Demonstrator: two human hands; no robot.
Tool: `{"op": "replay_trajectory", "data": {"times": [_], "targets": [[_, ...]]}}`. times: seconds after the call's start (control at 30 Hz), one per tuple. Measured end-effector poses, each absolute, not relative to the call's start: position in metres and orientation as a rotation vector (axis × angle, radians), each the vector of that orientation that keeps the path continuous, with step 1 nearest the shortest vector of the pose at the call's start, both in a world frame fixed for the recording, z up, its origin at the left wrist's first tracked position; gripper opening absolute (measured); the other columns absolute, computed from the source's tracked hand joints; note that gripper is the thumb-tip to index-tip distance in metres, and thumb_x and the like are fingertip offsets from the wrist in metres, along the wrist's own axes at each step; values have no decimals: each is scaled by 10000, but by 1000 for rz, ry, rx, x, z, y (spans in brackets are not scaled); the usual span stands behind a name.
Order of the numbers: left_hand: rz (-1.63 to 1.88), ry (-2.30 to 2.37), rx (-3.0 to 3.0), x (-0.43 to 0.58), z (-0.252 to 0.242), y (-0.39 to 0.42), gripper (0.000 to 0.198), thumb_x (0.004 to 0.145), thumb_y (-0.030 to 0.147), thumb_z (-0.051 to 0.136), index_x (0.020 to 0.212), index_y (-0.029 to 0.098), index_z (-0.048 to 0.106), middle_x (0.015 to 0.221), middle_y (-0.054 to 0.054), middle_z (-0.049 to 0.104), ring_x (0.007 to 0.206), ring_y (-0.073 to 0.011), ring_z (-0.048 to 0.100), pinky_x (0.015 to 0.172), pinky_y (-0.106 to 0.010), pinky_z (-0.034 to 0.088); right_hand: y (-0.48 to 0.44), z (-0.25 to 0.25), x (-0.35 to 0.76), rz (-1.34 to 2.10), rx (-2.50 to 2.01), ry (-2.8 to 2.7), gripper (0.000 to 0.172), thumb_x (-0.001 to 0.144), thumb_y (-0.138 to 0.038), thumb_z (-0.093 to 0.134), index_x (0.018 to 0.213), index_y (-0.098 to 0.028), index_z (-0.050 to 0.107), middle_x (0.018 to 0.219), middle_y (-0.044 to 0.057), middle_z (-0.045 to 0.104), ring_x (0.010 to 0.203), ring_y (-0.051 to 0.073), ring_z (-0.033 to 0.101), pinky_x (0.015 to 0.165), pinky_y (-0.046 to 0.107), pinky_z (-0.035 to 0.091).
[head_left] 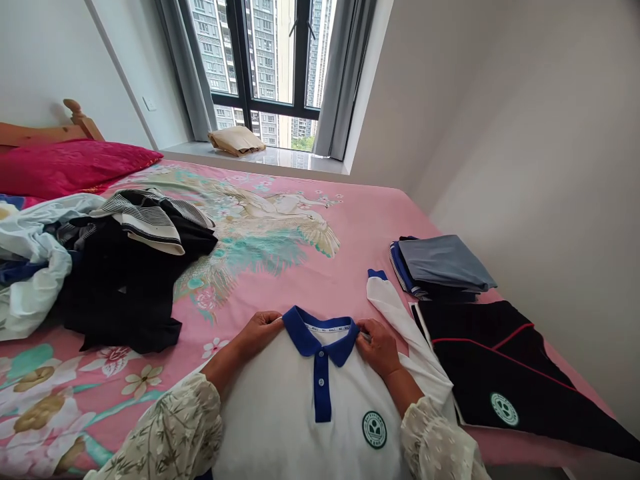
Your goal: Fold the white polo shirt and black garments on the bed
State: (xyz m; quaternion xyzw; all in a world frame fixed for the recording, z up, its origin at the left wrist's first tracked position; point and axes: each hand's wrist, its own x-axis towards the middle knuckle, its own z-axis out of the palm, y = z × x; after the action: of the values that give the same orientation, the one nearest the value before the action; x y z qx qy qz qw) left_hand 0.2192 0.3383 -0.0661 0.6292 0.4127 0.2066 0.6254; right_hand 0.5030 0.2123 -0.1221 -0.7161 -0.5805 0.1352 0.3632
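collar step on a white polo shirt (pixel 280 420): left hand (pixel 257 335) half-open against the blue collar (pixel 299 339), right hand (pixel 377 348) pinching its tip (grip looks light), next calls for folding the long sleeve (pixel 395 327) in.

1. The white polo shirt (pixel 280 413) runs off the bottom edge, hem gone from view!
2. Its badge (pixel 375 429): lettering too small to read!
3. The black garment (pixel 490 373) is cut off at the right edge!
4. The clothes heap (pixel 30 267) slips past the left edge!

Cream blouse, loose sleeves, ruffled cuffs. Left sleeve (pixel 170 427) is printed with olive foliage; right sleeve (pixel 440 440) is seemingly dotted, poorly resolved. Left hand (pixel 257 333) and right hand (pixel 380 347) are left bare.
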Motion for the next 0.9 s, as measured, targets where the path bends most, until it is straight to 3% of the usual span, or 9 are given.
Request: {"op": "replay_trajectory", "data": {"times": [0.1,0.23,0.47,0.6,0.77,0.9], "targets": [[468,929,1460,221,-67,346,446,721,578,603,775,143,681,664,-5,677,595,-152,598,548,-233,459,214,-122,507,398,-1862,-1457,145,747,-275,469,815,-191,565,878,73,595,879,226,529,850,348,386],[526,910,1542,222,-78,353,412,724,541,612,830,155,712,790,-16,718,754,-182,627,673,-237,482,222,-114,525,642,-1854,-1477,194,745,-230,410,827,-193,582,852,38,625,822,190,552,782,306,411],[569,908,1660,213,-95,357,411,769,512,572,922,163,725,832,-19,727,813,-207,633,724,-256,488,237,-104,550,1136,-1771,-1500,107,604,-222,613,692,-180,568,596,-42,538,565,108,452,566,228,357],[622,891,1685,211,-99,355,436,773,508,574,991,160,719,916,-33,737,904,-229,635,811,-278,491,236,-105,547,1225,-1680,-1390,157,657,-293,594,745,-192,513,656,-40,533,594,102,459,577,221,375],[679,897,1629,212,-98,351,488,729,535,618,1005,147,723,991,-52,736,977,-267,635,894,-332,493,235,-99,542,1284,-1611,-1347,283,635,-393,714,763,-173,590,713,-12,584,682,138,518,621,239,411],[696,916,1589,212,-98,350,501,720,547,630,1008,147,723,1014,-49,732,972,-267,639,919,-352,488,236,-87,536,1337,-1534,-1329,363,693,-513,684,796,-168,633,740,-3,610,703,146,545,663,255,434]]}}
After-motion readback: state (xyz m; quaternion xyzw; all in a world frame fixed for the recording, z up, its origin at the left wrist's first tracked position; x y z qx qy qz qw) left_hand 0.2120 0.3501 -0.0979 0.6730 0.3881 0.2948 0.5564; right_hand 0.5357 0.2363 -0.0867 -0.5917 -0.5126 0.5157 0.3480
